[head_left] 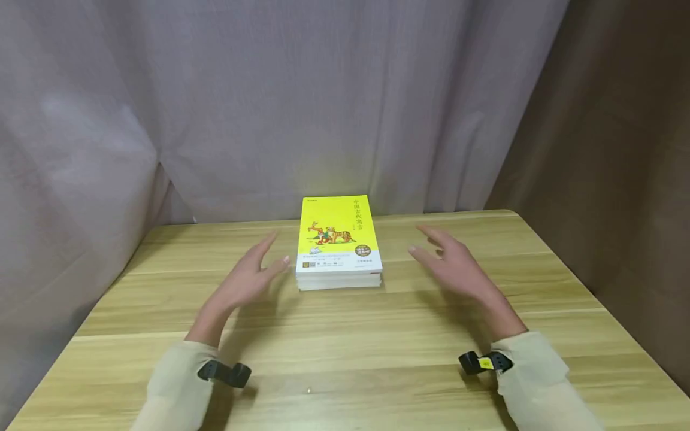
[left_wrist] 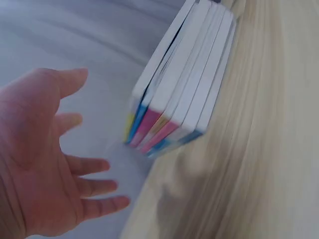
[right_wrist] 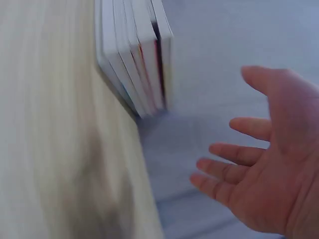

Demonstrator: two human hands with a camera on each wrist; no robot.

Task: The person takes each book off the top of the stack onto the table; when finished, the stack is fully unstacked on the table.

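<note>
The left hand [head_left: 248, 278] had nothing in it. Its fingers were loose and spread, left of the middle in the head view. The right hand [head_left: 458, 266] was just as bare, with loose fingers, right of the middle. Both hands were near the books [head_left: 338, 281] but did not touch them. The books lay in a pile in the middle of the frame, with the yellow book [head_left: 336, 218] on top.

The books did not look tied, so I think they could slip apart. If the hands squeezed only the top ones, the low ones might drop. In the right wrist view a dark gap showed under the yellow book, near the top of the frame, so that book could slide off first. If one hand pushed before the other, the pile might twist or lean.

The pile sat near the far edge of the desk [head_left: 350, 341]. A hard bump away from the person could shove it into the curtain [head_left: 269, 108], or maybe over the edge. A tiny bead [head_left: 309, 391] lay low in the frame, and a sleeve [head_left: 175, 383] might brush it away.
</note>
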